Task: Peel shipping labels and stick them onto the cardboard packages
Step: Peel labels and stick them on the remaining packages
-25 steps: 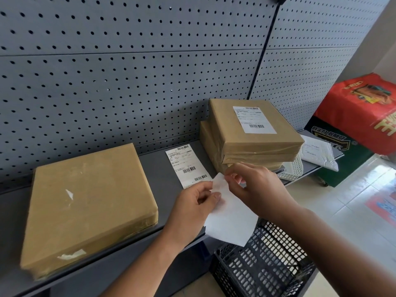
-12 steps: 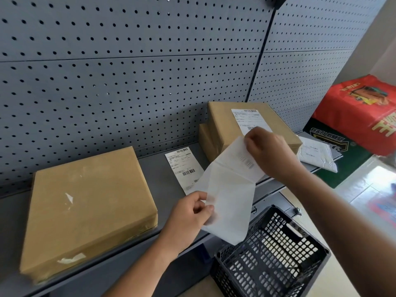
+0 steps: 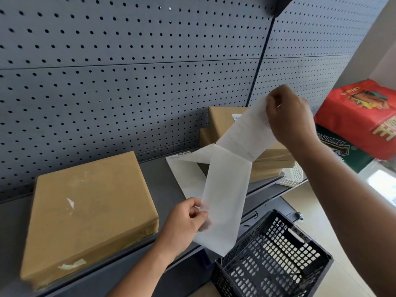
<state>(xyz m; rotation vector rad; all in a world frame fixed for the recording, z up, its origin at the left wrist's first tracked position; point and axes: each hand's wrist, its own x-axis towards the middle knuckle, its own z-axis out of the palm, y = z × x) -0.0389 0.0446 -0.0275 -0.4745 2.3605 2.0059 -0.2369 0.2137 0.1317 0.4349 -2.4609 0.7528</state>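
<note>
Two hands share one long strip of paper. My right hand [image 3: 287, 116], at the upper right of the frame, has its fingers curled and pinches the top end of the label [image 3: 246, 133]. My left hand [image 3: 184, 224], at lower centre, pinches the left edge of the translucent liner [image 3: 225, 200] between thumb and fingers.

The label slants from my right hand down and left to a crease at the centre of the frame, where it meets the liner. Faint print shows on it. The liner's long axis runs from that crease down to a free corner at bottom centre, just above the black basket [image 3: 272, 254].

The strip hangs in front of the grey shelf [image 3: 159, 179] and covers much of a second label [image 3: 184, 179], which lies flat there with its barcode end toward the pegboard [image 3: 128, 82]. It also hides part of the stack of packages [image 3: 220, 121] at centre right; the top one carries a label of its own, mostly covered.

A bare brown package [image 3: 90, 211] lies on the shelf at lower left, well apart from the strip. At the far right a red bag [image 3: 360, 112] sits on a green box [image 3: 340, 151].
</note>
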